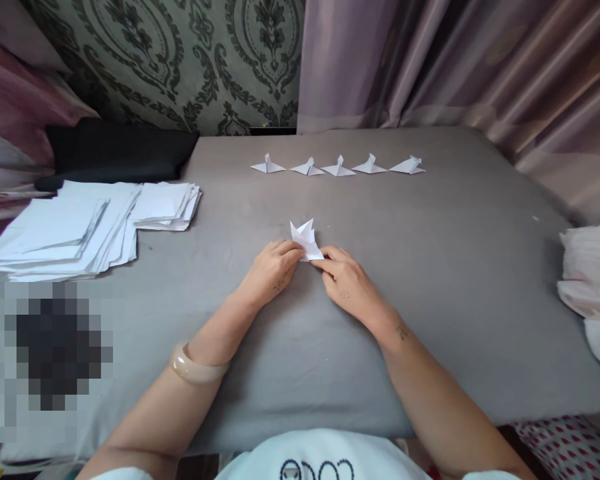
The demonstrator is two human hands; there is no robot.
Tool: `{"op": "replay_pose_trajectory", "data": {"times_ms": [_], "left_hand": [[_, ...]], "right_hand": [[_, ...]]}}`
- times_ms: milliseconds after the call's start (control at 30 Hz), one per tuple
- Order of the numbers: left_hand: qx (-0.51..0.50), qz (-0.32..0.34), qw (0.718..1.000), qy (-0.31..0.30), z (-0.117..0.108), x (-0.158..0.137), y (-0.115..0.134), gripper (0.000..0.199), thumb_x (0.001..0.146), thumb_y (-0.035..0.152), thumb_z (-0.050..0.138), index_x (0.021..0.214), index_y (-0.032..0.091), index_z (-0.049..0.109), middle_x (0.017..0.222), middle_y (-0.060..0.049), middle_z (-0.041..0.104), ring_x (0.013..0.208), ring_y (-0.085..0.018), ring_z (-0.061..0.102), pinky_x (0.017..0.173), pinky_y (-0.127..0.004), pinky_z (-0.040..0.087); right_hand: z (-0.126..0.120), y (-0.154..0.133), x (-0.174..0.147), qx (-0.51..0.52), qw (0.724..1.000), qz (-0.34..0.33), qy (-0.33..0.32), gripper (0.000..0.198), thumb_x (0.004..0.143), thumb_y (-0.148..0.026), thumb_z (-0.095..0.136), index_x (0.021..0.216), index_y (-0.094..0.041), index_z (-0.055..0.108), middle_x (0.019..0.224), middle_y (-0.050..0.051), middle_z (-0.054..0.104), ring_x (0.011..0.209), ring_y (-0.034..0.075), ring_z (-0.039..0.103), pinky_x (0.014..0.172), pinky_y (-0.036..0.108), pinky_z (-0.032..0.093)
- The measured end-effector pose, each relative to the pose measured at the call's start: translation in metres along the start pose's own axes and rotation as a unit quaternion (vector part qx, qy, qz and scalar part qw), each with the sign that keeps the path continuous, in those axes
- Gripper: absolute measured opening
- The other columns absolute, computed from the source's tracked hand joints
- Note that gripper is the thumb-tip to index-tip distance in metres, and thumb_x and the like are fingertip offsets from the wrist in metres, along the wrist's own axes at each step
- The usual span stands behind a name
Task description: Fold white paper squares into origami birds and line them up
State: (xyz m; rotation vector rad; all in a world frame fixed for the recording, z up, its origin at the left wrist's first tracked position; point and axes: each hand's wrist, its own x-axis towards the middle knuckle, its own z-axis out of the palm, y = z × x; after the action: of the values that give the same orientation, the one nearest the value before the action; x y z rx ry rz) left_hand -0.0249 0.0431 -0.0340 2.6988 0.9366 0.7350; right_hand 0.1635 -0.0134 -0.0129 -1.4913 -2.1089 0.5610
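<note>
**Folded paper [307, 243] between the left hand [275, 270] and the right hand [347, 280]**

In the head view, the small white folded paper sat at the meeting point of the two hands, its two sharp points aimed away from them. The left hand had its fingers closed on the paper's lower left part, with the thumb hidden. The right hand reached in from the other side, its fingers touching the lower right corner; whether they pinched it or only pressed against it could not be told. A pale bangle [200, 367] circled the left forearm.

Beyond the hands, five white paper birds [339, 167] stood in a row across the grey-covered table [430, 280], each with wide flat sides and a raised middle.

To the left of the hands and a little farther off lay a large, uneven pile of white paper [70, 230], with a smaller pile [163, 205] just beside it, on the side nearer the hands. Behind both piles was a black cloth-like item [120, 152]. Well to the right of the hands, a bunched white cloth [590, 267] showed at the table's side. Patterned wallpaper [180, 60] and a mauve curtain [360, 67] rose beyond the birds, and a white shirt [320, 453] showed below the hands.
</note>
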Motion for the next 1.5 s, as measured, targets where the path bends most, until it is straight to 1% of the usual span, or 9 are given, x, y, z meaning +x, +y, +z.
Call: {"op": "replay_pose_trajectory", "data": {"times_ms": [333,600,700,767,967,1100,1233,1367,1500], "left_hand": [[0.067,0.016,0.993,-0.097,-0.012,-0.001,0.014,0.035,0.093,0.01,0.037,0.118,0.015,0.061,0.102,-0.01,0.061,0.098,-0.021,0.054,0.084,-0.033,0.051],[0.129,0.006,0.977,-0.167,-0.011,-0.001,0.019,0.058,0.084,0.005,0.043,0.137,0.029,0.049,0.107,-0.011,0.053,0.09,-0.021,0.049,0.085,-0.037,0.048],[0.14,0.003,0.978,-0.154,-0.009,-0.002,0.021,0.06,0.083,0.004,0.044,0.136,0.033,0.048,0.108,-0.01,0.054,0.089,-0.021,0.05,0.084,-0.038,0.048],[0.129,-0.001,0.983,-0.13,-0.008,-0.002,0.02,0.052,0.085,0.005,0.044,0.13,0.027,0.055,0.105,-0.01,0.057,0.09,-0.021,0.052,0.081,-0.035,0.049],[0.049,-0.045,0.998,-0.003,-0.005,-0.003,0.016,0.025,0.089,0.01,0.041,0.097,0.018,0.064,0.093,-0.007,0.066,0.088,-0.018,0.06,0.074,-0.028,0.051],[0.042,-0.085,0.991,0.1,-0.007,-0.001,0.018,0.021,0.087,0.015,0.047,0.106,0.017,0.054,0.103,-0.01,0.061,0.094,-0.02,0.058,0.079,-0.032,0.05],[0.111,-0.102,0.968,0.203,-0.014,0.0,0.02,0.041,0.085,0.021,0.056,0.124,0.016,0.045,0.124,-0.018,0.049,0.12,-0.029,0.044,0.098,-0.045,0.039],[0.158,-0.048,0.978,0.125,-0.017,-0.001,0.018,0.019,0.088,0.014,0.051,0.101,0.025,0.059,0.128,-0.007,0.055,0.126,-0.029,0.041,0.1,-0.048,0.028],[0.136,-0.004,0.99,0.038,-0.012,-0.002,0.017,0.022,0.09,0.008,0.043,0.087,0.022,0.06,0.099,-0.003,0.069,0.115,-0.023,0.053,0.099,-0.047,0.024]], "right_hand": [[-0.022,0.013,-0.003,0.059,0.996,0.065,-0.012,0.039,0.081,-0.002,0.04,0.089,-0.02,0.073,0.106,0.002,0.067,0.091,0.013,0.062,0.086,0.025,0.046],[-0.024,0.019,-0.003,0.058,0.993,0.098,0.011,0.034,0.079,-0.004,0.041,0.075,-0.02,0.07,0.094,0.0,0.07,0.083,0.012,0.063,0.079,0.025,0.046],[-0.018,0.015,-0.002,0.038,0.991,0.122,0.049,0.03,0.08,-0.006,0.043,0.082,-0.021,0.069,0.09,0.001,0.069,0.08,0.014,0.062,0.075,0.026,0.046],[-0.013,0.011,0.0,0.025,0.988,0.132,0.08,0.026,0.082,-0.01,0.046,0.092,-0.021,0.067,0.092,0.002,0.068,0.078,0.015,0.062,0.072,0.027,0.046],[0.003,0.004,0.004,0.005,0.984,0.138,0.11,0.021,0.082,-0.032,0.062,0.101,-0.023,0.063,0.095,0.004,0.065,0.078,0.017,0.06,0.069,0.029,0.046],[0.008,0.002,0.005,0.006,0.99,0.084,0.109,0.011,0.086,-0.026,0.058,0.094,-0.022,0.064,0.095,0.004,0.064,0.079,0.015,0.06,0.071,0.028,0.046],[0.006,-0.001,0.008,-0.065,0.986,0.002,0.153,0.023,0.093,-0.016,0.045,0.094,-0.021,0.067,0.093,0.007,0.064,0.088,0.017,0.058,0.079,0.028,0.044],[0.003,0.002,0.01,-0.133,0.976,-0.034,0.169,0.03,0.094,-0.013,0.04,0.094,-0.021,0.068,0.095,0.007,0.063,0.088,0.018,0.054,0.079,0.029,0.042],[0.001,0.007,0.006,-0.16,0.979,-0.029,0.125,0.029,0.092,-0.01,0.041,0.094,-0.021,0.068,0.102,0.008,0.061,0.09,0.019,0.052,0.078,0.031,0.041]]}}
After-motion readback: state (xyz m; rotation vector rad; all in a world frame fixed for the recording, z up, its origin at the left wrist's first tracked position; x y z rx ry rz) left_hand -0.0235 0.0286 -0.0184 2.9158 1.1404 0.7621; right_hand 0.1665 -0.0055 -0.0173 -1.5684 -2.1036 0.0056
